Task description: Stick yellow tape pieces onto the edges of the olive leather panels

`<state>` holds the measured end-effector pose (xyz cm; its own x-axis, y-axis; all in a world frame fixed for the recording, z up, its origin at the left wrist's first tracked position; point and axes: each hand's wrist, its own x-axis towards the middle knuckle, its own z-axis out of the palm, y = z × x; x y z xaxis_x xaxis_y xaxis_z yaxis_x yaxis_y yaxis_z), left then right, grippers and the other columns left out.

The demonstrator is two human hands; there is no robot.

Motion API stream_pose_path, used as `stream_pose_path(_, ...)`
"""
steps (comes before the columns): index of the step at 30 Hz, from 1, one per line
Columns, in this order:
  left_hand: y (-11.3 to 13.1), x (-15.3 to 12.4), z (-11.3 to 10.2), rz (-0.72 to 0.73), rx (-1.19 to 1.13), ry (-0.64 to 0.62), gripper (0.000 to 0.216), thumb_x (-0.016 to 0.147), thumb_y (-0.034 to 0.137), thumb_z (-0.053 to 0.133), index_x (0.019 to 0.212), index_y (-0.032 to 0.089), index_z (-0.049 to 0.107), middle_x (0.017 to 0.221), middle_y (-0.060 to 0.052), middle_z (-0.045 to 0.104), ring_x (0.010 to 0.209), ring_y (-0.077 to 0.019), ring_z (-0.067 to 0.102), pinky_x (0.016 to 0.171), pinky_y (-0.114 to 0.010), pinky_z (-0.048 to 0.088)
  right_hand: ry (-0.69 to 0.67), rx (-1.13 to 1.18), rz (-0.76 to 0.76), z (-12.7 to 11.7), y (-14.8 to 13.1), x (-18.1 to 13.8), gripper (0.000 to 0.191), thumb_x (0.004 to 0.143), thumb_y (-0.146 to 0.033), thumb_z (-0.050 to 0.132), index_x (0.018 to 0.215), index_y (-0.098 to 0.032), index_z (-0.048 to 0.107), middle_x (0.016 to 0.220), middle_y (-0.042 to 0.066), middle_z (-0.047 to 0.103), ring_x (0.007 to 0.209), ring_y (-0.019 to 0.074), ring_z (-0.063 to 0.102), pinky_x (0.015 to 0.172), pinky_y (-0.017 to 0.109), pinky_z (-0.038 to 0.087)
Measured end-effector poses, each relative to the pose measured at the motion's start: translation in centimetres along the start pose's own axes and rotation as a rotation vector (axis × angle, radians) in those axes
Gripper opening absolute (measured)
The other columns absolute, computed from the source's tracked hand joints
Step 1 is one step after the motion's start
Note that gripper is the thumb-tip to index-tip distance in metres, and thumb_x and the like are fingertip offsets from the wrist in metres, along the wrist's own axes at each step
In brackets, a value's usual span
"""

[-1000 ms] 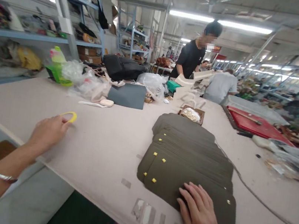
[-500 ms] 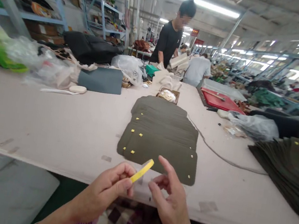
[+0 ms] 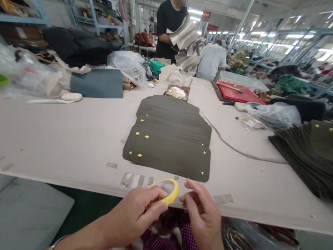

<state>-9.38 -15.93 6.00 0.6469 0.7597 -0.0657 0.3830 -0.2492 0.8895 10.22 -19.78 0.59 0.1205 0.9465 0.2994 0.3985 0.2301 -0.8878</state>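
My left hand point(image 3: 137, 214) is closed round a thin roll of yellow tape point(image 3: 172, 194), held above the table's near edge. Just to the right of the roll, my right hand point(image 3: 203, 219) has its fingers bent and its fingertips apart, with nothing visible between them. Beyond both hands lies an overlapping row of dark olive panels point(image 3: 168, 153). Small yellow tape pieces point(image 3: 146, 136) stick to the panels' left side, and small metal fittings point(image 3: 202, 173) show along the right.
A thick pile of olive strips point(image 3: 320, 160) fans out at the right. Behind the panels sits a small box of shiny metal pieces point(image 3: 176, 92). Plastic bags and a grey-blue sheet point(image 3: 97, 83) lie at the left. A co-worker point(image 3: 173, 21) stands across the table holding pale material.
My left hand has turned the tape roll so its ring now shows, shifting it slightly right. My right hand's fingers have bent more. The co-worker has lifted pale material. The view has shifted.
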Motion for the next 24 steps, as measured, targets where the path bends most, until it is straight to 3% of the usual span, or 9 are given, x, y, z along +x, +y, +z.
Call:
stream_pose_path(3,0.0,0.4,0.3,0.101,0.235,0.032,0.02,0.094,0.028,0.041,0.089,0.018,0.058,0.08,-0.002,0.06,0.074,-0.0153,0.053,0.068,-0.025,0.04,-0.031,-0.042,-0.123,-0.9,-1.0,-0.4,0.025,0.089,-0.017,0.054,0.112,-0.024,0.061,0.099,0.005,0.066,0.088,0.0167,0.065,0.078,0.029,0.055)
stream_pose_path(10,-1.4,1.1,1.6,0.224,0.465,0.062,0.021,0.097,0.025,0.037,0.09,0.018,0.055,0.083,-0.004,0.061,0.079,-0.0174,0.055,0.074,-0.029,0.042,-0.053,-0.248,-0.369,-0.3,-1.6,-0.6,0.026,0.086,-0.01,0.056,0.109,-0.021,0.061,0.096,0.007,0.068,0.089,0.018,0.064,0.079,0.03,0.054)
stream_pose_path(19,-1.6,1.3,2.1,0.272,0.668,0.13,0.018,0.094,0.021,0.04,0.082,0.019,0.052,0.075,-0.003,0.06,0.069,-0.0191,0.055,0.062,-0.031,0.042,-0.037,-0.281,-0.399,0.6,-0.4,-0.5,0.015,0.086,-0.007,0.053,0.092,-0.019,0.06,0.081,0.003,0.068,0.073,0.0141,0.063,0.068,0.025,0.051)
stream_pose_path(24,-1.6,1.9,2.3,0.377,0.701,0.264,0.022,0.094,0.019,0.039,0.112,0.016,0.051,0.08,-0.004,0.065,0.071,-0.0192,0.061,0.066,-0.032,0.048,0.072,-0.352,-0.4,1.1,-0.3,-0.1,0.014,0.085,-0.007,0.051,0.082,-0.019,0.057,0.069,0.001,0.063,0.062,0.0125,0.059,0.059,0.023,0.047)
